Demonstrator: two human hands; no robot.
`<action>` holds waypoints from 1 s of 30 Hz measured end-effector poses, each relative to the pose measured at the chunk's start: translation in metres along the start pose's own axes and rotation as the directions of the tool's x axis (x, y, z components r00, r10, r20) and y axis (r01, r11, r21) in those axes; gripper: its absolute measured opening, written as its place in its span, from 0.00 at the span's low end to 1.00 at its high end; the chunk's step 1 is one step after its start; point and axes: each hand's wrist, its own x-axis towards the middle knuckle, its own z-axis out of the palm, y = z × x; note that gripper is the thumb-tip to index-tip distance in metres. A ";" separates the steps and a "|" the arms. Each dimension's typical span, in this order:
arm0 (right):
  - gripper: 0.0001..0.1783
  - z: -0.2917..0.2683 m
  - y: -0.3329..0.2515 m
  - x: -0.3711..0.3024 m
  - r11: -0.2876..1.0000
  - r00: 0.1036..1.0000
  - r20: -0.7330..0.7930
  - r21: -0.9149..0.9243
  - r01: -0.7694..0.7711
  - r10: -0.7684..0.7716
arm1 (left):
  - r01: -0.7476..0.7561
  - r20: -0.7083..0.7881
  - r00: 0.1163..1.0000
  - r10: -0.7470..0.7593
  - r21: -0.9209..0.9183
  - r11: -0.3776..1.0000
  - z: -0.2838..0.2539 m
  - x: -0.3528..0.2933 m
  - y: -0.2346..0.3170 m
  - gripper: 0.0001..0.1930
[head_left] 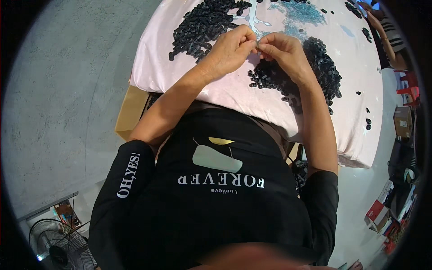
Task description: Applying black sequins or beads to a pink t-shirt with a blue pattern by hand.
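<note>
Over a pale pink cloth (pixel 168 74) on the table, my left hand (pixel 230 50) and my right hand (pixel 287 53) meet fingertip to fingertip. Both are closed in a pinch. Whatever sits between the fingers is too small and too covered to name. Left of my left hand lies a big heap of small black plastic-looking pieces (pixel 198 29). A second heap of black pieces (pixel 325 69) spreads under and beside my right hand. Beyond the hands are many tiny clear bluish pieces (pixel 303 13), scattered in a loose patch.
Stray black pieces (pixel 368 123) lie near the table's right side. At the far right another person's arm (pixel 387 42) reaches toward the table. A cardboard box (pixel 130 110) stands under the left edge. A fan (pixel 60 247) is at lower left, and red stools (pixel 408 94) are at right.
</note>
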 end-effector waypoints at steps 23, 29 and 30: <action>0.16 -0.030 0.006 0.006 0.995 0.888 -0.457 0.060 0.084 -0.048 | -0.216 0.056 0.975 0.216 0.480 0.850 -0.014 -0.022 -0.007 0.08; 0.19 -0.040 0.012 0.007 0.988 0.839 -0.541 0.094 0.125 -0.054 | -0.242 0.073 0.968 0.240 0.530 0.813 0.008 0.006 -0.014 0.09; 0.20 -0.038 0.012 0.008 0.990 0.824 -0.564 0.076 0.117 -0.054 | -0.211 0.100 0.977 0.187 0.557 0.803 0.010 0.008 -0.013 0.09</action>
